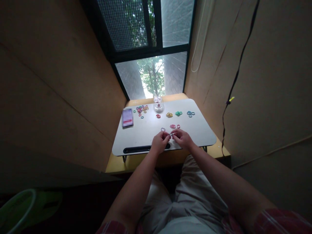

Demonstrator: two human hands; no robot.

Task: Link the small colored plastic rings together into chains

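Above the near edge of a white lap table (141, 136), my left hand (160, 141) and my right hand (182, 138) meet fingertip to fingertip. Both pinch one small greyish ring that looks like a hair tie (171, 134). Just beyond my left hand lies a grey-violet hair tie (163, 129). A pink group of hair ties (173, 126) is beyond my right hand, with a single pink one beside it. Farther back, separate groups run left to right: red (158, 116), yellow (169, 115), green (178, 113) and blue (190, 113).
A clear jar (158, 105) with something reddish inside stands at the back, by the window. Mixed-colour hair ties (142, 110) lie at the back left, near a phone (127, 117) with a blurred screen. A black slot (136, 149) lines the front edge. Walls close in on both sides.
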